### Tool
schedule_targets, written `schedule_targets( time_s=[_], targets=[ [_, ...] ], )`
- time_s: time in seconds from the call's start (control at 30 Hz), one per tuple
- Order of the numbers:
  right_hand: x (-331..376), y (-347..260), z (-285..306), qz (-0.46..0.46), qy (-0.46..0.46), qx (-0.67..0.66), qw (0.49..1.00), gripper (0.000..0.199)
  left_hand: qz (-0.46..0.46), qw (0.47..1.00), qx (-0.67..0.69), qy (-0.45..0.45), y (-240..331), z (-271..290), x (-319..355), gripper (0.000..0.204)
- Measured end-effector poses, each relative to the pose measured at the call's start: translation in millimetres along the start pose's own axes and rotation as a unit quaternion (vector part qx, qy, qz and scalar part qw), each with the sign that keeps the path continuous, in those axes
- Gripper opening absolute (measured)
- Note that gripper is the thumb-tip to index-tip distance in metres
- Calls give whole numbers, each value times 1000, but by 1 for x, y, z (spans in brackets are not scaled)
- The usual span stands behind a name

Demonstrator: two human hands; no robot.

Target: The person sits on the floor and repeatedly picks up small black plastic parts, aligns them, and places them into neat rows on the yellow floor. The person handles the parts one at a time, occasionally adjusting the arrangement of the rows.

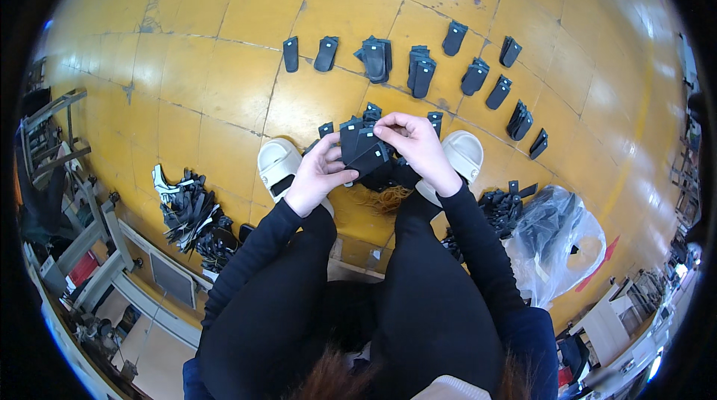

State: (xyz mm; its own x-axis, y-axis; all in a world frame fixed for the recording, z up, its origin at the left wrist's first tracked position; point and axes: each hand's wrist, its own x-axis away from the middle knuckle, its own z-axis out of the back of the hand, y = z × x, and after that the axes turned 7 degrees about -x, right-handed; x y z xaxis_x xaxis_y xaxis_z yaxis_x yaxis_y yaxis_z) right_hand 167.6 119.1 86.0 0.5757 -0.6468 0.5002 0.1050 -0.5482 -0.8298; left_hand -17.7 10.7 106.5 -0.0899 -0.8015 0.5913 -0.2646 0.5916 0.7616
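Observation:
Between my knees, my left hand [315,177] grips a fanned bunch of black flat pieces [366,159], thumb along their near edge. Small pale labels show on several of them. My right hand [420,147] has thumb and forefinger pinched together at the top right edge of the bunch. Whether a single piece is between those fingertips is too small to tell. More dark pieces [372,111] lie on the floor just beyond the hands, partly hidden by them.
Small stacks of black pieces [375,60] lie in rows on the yellow floor [224,49] ahead. A heap of black strips [190,209] sits at left, beside metal frames [112,265]. At right are more black parts [504,206] and a clear plastic bag [556,247]. Cream slippers [278,165] flank the hands.

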Motion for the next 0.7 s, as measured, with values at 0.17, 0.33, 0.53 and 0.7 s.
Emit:
schedule_targets(
  time_s=[0.17,0.33,0.53,0.7],
  targets=[
    [-1,1,1,2,9,23,1000,18,-14,1000,0,13,-3,1,1,58],
    [1,-5,4,37,27,21,999,21,-6,997,8,77,-17,25,-11,47],
    [2,-5,14,35,62,47,996,21,93,976,61,188,-39,83,-33,34],
    [6,7,20,32,61,97,993,22,144,965,99,197,-61,85,-26,34]
  ],
)
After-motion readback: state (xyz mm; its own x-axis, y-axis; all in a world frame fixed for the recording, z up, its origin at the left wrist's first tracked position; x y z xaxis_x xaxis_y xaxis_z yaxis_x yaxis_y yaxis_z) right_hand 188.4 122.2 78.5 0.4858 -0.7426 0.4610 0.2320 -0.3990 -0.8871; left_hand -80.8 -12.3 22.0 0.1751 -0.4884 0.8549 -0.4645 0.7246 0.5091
